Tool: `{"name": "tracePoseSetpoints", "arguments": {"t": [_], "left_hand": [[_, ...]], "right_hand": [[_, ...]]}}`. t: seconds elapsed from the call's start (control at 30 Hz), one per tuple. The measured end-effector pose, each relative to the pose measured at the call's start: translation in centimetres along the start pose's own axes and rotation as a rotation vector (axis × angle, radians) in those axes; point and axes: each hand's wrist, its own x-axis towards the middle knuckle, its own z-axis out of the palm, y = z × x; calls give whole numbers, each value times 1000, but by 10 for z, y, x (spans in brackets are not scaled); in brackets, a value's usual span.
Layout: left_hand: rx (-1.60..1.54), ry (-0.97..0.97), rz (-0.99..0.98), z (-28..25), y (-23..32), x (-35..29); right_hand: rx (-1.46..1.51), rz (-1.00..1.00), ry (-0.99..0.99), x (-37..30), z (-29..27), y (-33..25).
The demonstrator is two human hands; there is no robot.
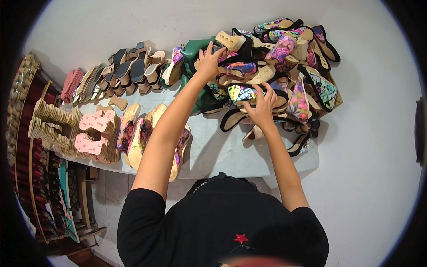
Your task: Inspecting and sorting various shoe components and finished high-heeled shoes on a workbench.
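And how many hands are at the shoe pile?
2: the left hand at the left end of the shoe pile, beside a green item, and the right hand lower and further right, at a multicoloured shoe. No others show.

Left hand [208,63]: fingers spread over the shoe heap [282,50], beside green material [195,46] | Right hand [262,107]: fingers bent at a multicoloured shoe [239,92] | Pale table [213,144]: pink insoles [92,123] at left, dark-topped sandals [124,71] behind

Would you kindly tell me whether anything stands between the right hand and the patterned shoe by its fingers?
Nothing visible does: the right hand lies directly over part of the patterned shoe.
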Motion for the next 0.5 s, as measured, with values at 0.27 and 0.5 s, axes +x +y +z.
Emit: {"name": "tracePoseSetpoints", "arguments": {"t": [0.27,0.5], "left_hand": [[-98,53,220,-17,-18,28],[-126,131,-10,-87,-13,29]], "right_hand": [[-27,-76,-269,92,35,35],[-171,-30,-478,120,74,62]]}}
